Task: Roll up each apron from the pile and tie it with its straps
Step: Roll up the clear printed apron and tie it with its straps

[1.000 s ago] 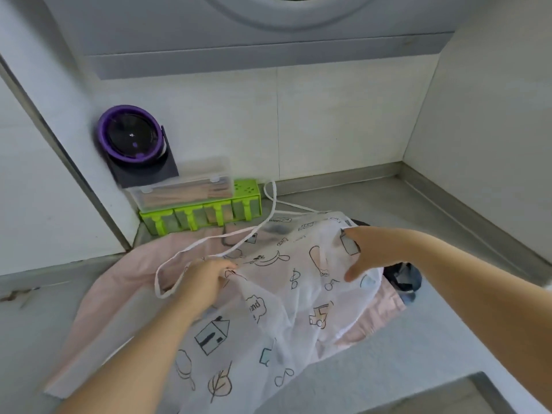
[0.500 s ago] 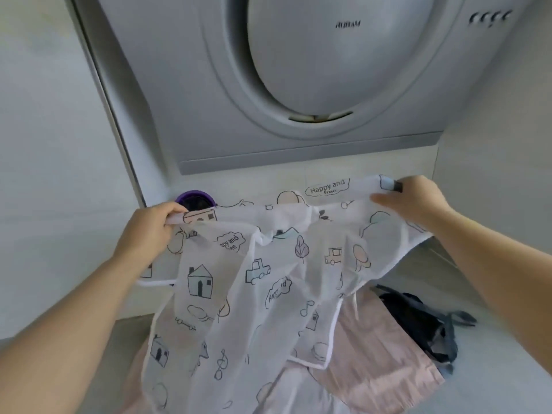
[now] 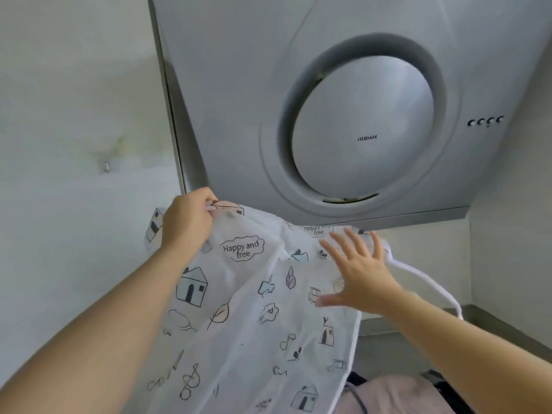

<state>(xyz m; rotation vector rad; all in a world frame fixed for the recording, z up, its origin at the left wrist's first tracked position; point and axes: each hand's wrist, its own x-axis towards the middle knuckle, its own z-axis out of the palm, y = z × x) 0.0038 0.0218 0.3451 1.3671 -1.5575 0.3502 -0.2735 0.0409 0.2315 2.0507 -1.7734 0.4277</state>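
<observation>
Holding a thin white apron, printed with little houses, leaves, music notes and "Happy and free" clouds, up in the air above the grey worktop. Gripped at its upper left corner by the left hand, fingers curled tight round the hem. Hanging from there in loose folds down past the lower edge of the view, top edge sagging toward the right. Right hand released, fingers straight and spread, palm turned to the cloth near the upper right part; touching the fabric or just in front of it, cannot tell.

Looping out from the apron's right edge behind that hand, a white cord strap, dropping toward the right forearm.

Close behind the raised top edge, a silver-grey range hood tilted out from the wall, with a round domed panel marked ROBAM and four small round buttons at its right. On the left, a pale tiled wall bearing a small metal hook.

Covering most of the worktop from view, the hanging cloth and both forearms. Peeking out below the hem at the bottom right, a pale pink cloth with dark fabric just beside it, both largely hidden.
</observation>
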